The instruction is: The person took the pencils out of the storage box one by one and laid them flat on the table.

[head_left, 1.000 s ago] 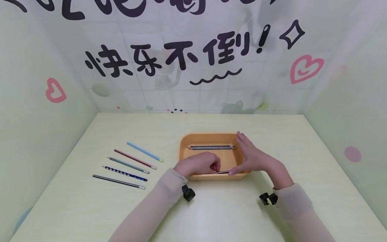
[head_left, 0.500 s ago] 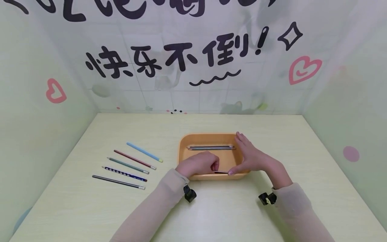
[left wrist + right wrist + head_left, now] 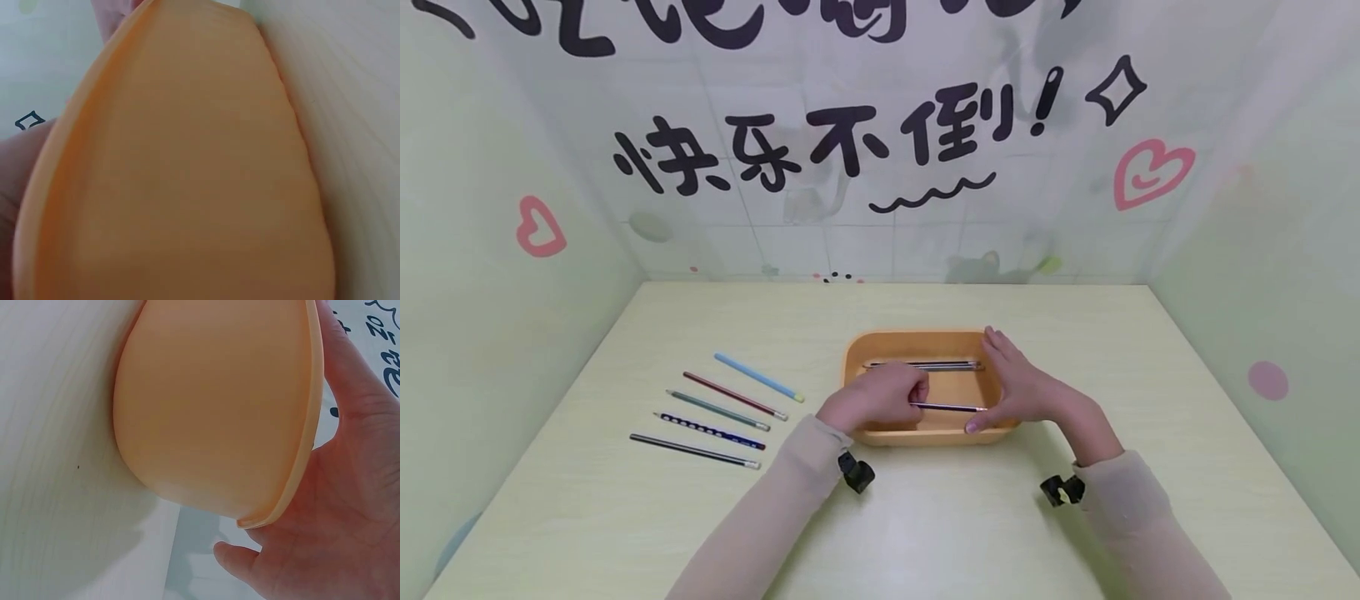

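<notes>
In the head view, an orange plastic tray (image 3: 932,438) stands on the table. My left hand (image 3: 883,393) reaches over its near rim with curled fingers and grips a dark pencil (image 3: 951,407), whose other end extends toward my right thumb. Behind it, dark striped pencils (image 3: 943,366) lie side by side along the tray's far part. My right hand (image 3: 1026,387) spans the tray's right end, its fingers straight and spread, the thumb on the near rim. The right wrist view shows that hand (image 3: 356,506) against the rim. In the left wrist view the tray's outer wall (image 3: 187,150) hides most of the left hand.
Left of the tray, several pencils lie roughly parallel on the table: light blue (image 3: 760,377), dark red (image 3: 735,395), green (image 3: 718,409), spotted navy (image 3: 709,430) and dark grey (image 3: 695,451). A printed sheet (image 3: 820,242) covers the back wall; side walls flank the table.
My left hand has moved left and slightly toward the back, drawing the gripped pencil away from the tray's near wall so more of it shows. The right hand has stayed at the tray's end.
</notes>
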A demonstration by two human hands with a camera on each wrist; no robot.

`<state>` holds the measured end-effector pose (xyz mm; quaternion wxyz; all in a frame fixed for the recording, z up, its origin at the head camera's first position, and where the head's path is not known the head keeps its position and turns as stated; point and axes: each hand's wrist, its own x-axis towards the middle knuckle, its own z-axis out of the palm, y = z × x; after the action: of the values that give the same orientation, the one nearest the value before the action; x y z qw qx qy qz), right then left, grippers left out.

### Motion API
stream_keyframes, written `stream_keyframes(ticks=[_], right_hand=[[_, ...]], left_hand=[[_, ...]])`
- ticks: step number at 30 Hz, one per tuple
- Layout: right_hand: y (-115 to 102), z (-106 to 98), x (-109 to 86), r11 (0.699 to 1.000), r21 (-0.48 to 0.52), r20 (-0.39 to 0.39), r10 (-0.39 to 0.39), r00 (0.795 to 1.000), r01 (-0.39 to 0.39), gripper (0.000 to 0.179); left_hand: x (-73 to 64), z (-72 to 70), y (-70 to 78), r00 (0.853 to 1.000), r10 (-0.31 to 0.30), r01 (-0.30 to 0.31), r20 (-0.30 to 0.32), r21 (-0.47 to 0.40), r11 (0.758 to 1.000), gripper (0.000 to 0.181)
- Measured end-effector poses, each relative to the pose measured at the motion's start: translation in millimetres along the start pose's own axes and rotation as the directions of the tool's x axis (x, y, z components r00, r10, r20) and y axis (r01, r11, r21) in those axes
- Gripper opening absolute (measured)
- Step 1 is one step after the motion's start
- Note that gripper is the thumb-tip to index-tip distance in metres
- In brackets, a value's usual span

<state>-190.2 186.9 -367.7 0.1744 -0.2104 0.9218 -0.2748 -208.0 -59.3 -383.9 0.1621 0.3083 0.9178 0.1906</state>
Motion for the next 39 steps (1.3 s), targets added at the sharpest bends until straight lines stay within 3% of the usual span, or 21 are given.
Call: stream_keyframes(ticks=[9, 18, 28, 35, 39], right_hand=[[-0.1, 0.3, 0.1, 1.000, -0.005, -0.004, -0.010, 1.000, 0.010, 0.138], [1.1, -1.3, -0.4, 1.000, 0.005, 0.003, -0.022, 1.000, 0.022, 0.138], [0.4, -1.4, 0.1, 1.000, 0.009, 0.006, -0.021, 1.000, 0.021, 0.139], [0.7, -0.8, 0.8, 1.000, 0.000, 0.000, -0.010, 1.000, 0.010, 0.139], [1.5, -1.2, 1.0, 1.000, -0.004, 0.001, -0.014, 1.000, 0.014, 0.138]], left_hand=[[-16.4, -23.3, 0.6, 0.996, -0.011, 0.010, -0.093, -0.017, 1.000, 0.013], [-35.1, -41.3, 0.5, 0.981, 0.074, -0.083, -0.178, -0.044, 0.996, 0.013], [-66.0, -52.6, -2.6, 0.958, 0.107, -0.115, -0.264, -0.018, 0.993, 0.018], [-92.1, -58.3, -12.3, 0.946, 0.091, -0.094, -0.311, 0.007, 0.996, 0.021], [-107.6, -60.1, -21.9, 0.939, 0.055, -0.047, -0.340, 0.032, 0.998, 0.021]])
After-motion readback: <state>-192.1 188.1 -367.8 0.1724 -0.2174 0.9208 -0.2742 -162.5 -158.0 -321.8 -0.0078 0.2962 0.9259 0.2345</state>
